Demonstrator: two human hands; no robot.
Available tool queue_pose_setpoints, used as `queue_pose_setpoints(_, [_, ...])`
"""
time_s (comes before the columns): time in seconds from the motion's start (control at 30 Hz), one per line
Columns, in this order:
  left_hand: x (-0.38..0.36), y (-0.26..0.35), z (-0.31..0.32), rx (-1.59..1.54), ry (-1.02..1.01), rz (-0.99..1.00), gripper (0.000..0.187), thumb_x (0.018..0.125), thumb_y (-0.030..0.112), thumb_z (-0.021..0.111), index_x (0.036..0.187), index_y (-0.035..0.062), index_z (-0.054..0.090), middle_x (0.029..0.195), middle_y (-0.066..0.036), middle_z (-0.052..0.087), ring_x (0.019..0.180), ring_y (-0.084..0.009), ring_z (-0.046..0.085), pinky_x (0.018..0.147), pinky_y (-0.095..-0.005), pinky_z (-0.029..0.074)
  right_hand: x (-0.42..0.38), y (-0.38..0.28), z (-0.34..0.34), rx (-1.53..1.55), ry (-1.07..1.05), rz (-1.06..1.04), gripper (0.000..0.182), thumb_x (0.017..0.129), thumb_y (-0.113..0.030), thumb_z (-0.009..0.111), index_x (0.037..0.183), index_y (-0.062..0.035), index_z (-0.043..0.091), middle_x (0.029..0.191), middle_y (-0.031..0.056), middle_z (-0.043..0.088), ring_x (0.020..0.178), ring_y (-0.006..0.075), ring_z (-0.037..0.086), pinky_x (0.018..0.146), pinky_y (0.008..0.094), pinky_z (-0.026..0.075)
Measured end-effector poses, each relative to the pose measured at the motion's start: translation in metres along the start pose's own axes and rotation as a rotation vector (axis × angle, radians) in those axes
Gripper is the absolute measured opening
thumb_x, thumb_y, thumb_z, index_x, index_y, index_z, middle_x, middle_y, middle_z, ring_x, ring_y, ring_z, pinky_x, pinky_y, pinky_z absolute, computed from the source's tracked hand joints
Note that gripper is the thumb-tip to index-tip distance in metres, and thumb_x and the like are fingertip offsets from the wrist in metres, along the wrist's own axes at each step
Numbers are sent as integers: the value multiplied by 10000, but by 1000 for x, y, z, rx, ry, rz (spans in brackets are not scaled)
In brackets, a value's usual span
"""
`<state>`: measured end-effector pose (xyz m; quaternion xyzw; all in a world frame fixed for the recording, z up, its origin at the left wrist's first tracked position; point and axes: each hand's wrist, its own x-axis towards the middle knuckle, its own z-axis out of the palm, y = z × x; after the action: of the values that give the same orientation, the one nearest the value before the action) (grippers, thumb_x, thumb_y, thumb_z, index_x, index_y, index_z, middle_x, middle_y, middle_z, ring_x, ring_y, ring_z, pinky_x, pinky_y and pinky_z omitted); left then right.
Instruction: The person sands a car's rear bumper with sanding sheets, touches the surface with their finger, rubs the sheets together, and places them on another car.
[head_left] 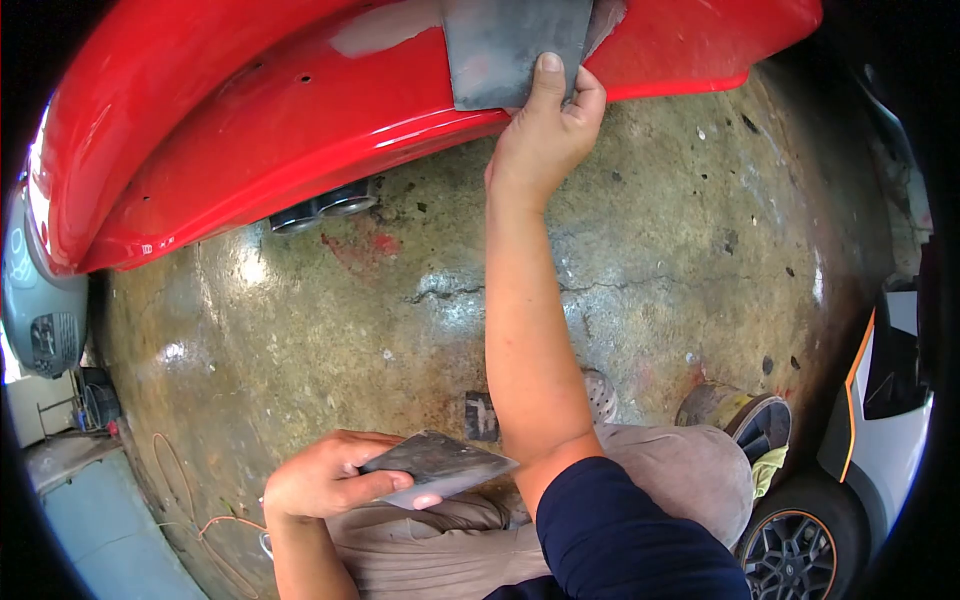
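Observation:
My right hand point(545, 130) reaches up and grips the lower edge of a thin grey rectangular plate point(510, 45), thumb on its near face and fingers curled at its right corner. The plate overlaps a red car bumper point(330, 130), whose dull beige patches point(385, 28) show on both sides of it. Low in front of my body, my left hand point(335, 475) is closed around a second grey flat piece point(445, 462), dark and smudged on its upper face. Its far corner points toward my right forearm.
A twin exhaust tip point(325, 205) shows under the bumper. Near my right knee stands a round can point(735, 415), with a car wheel point(795, 550) beyond. An orange cord point(195, 510) lies at left on the stained concrete floor point(330, 330). A grey vehicle point(45, 290) stands far left.

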<state>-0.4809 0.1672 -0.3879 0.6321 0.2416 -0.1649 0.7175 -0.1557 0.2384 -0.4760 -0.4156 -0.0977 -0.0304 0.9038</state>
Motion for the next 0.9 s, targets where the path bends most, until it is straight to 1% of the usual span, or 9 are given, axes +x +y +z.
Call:
queue_pose_setpoints(0.23, [-3, -8, 2, 1, -14, 121, 248, 914, 76, 708, 1126, -51, 685, 1138, -201, 704, 970, -277, 698, 856, -362, 535, -11, -16, 0, 82, -60, 210, 260, 935, -142, 672, 1087, 25, 544, 971, 63, 614, 885, 115, 550, 817, 274, 461])
queue_pose_setpoints(0.33, [-2, -4, 3, 27, -22, 134, 270, 913, 82, 708, 1148, -48, 676, 1168, -204, 696, 984, -288, 699, 867, -361, 536, -18, -13, -5, 188, -47, 250, 195, 921, -98, 639, 1059, 16, 563, 948, 45, 602, 864, 107, 538, 808, 268, 445])
queue_pose_setpoints(0.43, [-3, -2, 2, -5, -30, 85, 286, 914, 88, 707, 1164, -47, 670, 1210, -215, 678, 1046, -310, 684, 906, -373, 524, -33, -14, -22, 153, -93, 299, 148, 910, -86, 610, 1027, 2, 586, 940, 26, 594, 854, 98, 527, 794, 267, 430])
queue_pose_setpoints(0.53, [-1, -1, 6, 68, 62, 182, 294, 918, 101, 704, 1177, -35, 671, 1273, -213, 644, 1158, -312, 634, 975, -381, 491, -54, -15, -39, 102, -139, 373, 125, 901, -86, 590, 1000, -9, 602, 932, 9, 588, 841, 91, 512, 778, 274, 420])
queue_pose_setpoints(0.67, [-3, 1, 3, 59, 105, 155, 307, 922, 108, 692, 1203, -14, 668, 1387, -189, 571, 1277, -303, 546, 1058, -394, 429, -81, -48, -36, 194, -236, 650, 139, 959, -98, 599, 1076, -23, 602, 1049, 73, 658, 969, 161, 602, 876, 342, 475])
queue_pose_setpoints(0.73, [-4, -7, 1, -16, 168, 158, 291, 910, 93, 690, 1175, -26, 678, 1399, -158, 569, 1298, -292, 521, 1082, -399, 403, -91, -54, -43, 246, -373, 739, 183, 969, -110, 602, 1133, -30, 590, 1090, 78, 667, 1001, 169, 612, 880, 362, 493])
queue_pose_setpoints(0.77, [-4, -13, -3, -28, 160, 151, 348, 924, 151, 685, 1234, -3, 658, 1508, -164, 457, 1373, -291, 439, 1125, -411, 349, -97, -59, -46, 272, -421, 781, 194, 965, -102, 599, 1146, -31, 585, 1089, 80, 667, 1008, 173, 615, 878, 372, 502])
queue_pose_setpoints(0.8, [-2, -18, -6, -25, 185, 218, 367, 923, 170, 688, 1245, -1, 653, 1530, -165, 424, 1385, -291, 423, 1131, -413, 339, -102, -63, -46, 298, -471, 824, 207, 961, -94, 597, 1158, -33, 580, 1089, 82, 667, 1014, 176, 617, 875, 381, 511])
queue_pose_setpoints(0.9, [4, -21, -11, -32, 253, 380, 428, 923, 222, 692, 1269, -23, 633, 1613, -173, 268, 1430, -281, 356, 1152, -418, 309, -120, -73, -41, 352, -511, 884, 234, 927, -86, 621, 1154, -27, 613, 1071, 83, 681, 980, 173, 651, 815, 323, 532])
